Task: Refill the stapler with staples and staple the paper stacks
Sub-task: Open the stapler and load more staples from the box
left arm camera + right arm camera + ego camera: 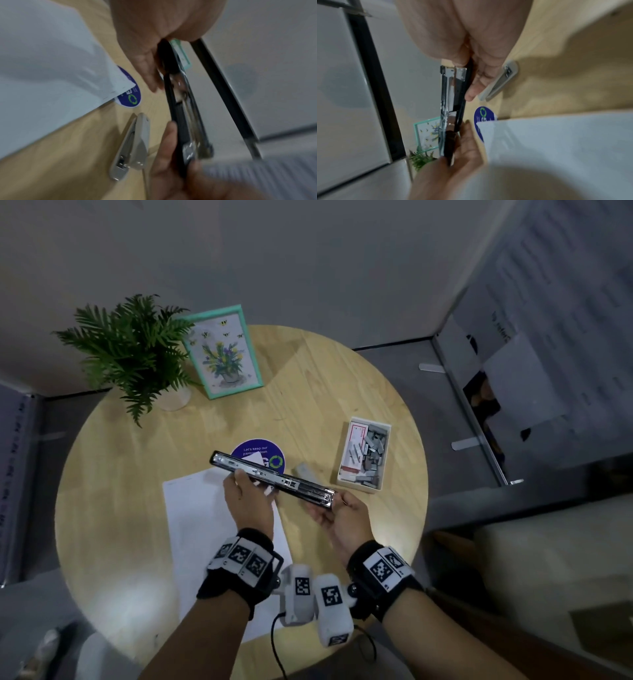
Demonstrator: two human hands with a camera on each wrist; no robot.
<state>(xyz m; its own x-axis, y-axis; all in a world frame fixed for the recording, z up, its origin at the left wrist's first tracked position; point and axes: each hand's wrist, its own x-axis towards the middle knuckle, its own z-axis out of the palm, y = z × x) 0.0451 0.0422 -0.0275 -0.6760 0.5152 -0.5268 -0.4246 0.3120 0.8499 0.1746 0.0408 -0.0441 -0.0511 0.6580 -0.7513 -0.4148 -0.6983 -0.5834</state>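
A long black stapler (pixel 274 479) (pixel 183 121) (pixel 452 94) is held above the round wooden table (pixel 120 474), swung open flat with its metal magazine facing up. My left hand (pixel 245 494) (pixel 154 54) grips it near the middle. My right hand (pixel 342 513) (pixel 474 75) holds the right-hand end. White paper (pixel 205 525) (pixel 42 67) lies on the table under the left hand. A white box of staple strips (pixel 364 453) stands open to the right.
A small grey stapler (pixel 305 470) (pixel 135 146) (pixel 500 79) lies between the black one and the box. A purple round sticker (pixel 258 451) sits behind the paper. A potted fern (pixel 133 350) and a teal picture frame (pixel 222 350) stand at the back left.
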